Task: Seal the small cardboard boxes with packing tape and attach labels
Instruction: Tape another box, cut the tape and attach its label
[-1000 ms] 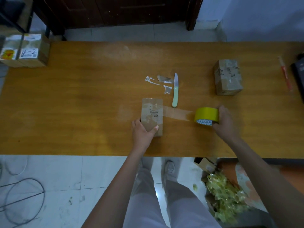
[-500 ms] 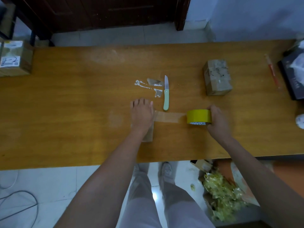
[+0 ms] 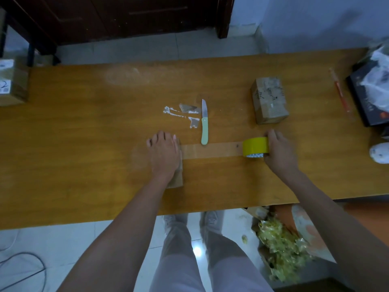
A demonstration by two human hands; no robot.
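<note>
Cardboard box being sealed (image 3: 176, 175): small and brown, lying on the near middle of the bench (image 3: 84, 144), mostly hidden under the left hand.
Left hand (image 3: 163, 153): flat on top of the box, fingers straight, pressing it down rather than gripping.
Tape roll (image 3: 255, 146): yellow, standing on edge on the bench, well to the right of the box.
Right hand (image 3: 280, 151): its grip is curled round the roll.
Tape strip (image 3: 210, 150): clear, stretched from the box to the roll.
Knife (image 3: 204, 123): green-handled, just beyond the strip.
Second box (image 3: 268, 100): far right, apart.
Step in hand: taping this box, judging by the drawn-out strip.
Next move: probably cutting the strip, which needs one hand free for the knife.
</note>
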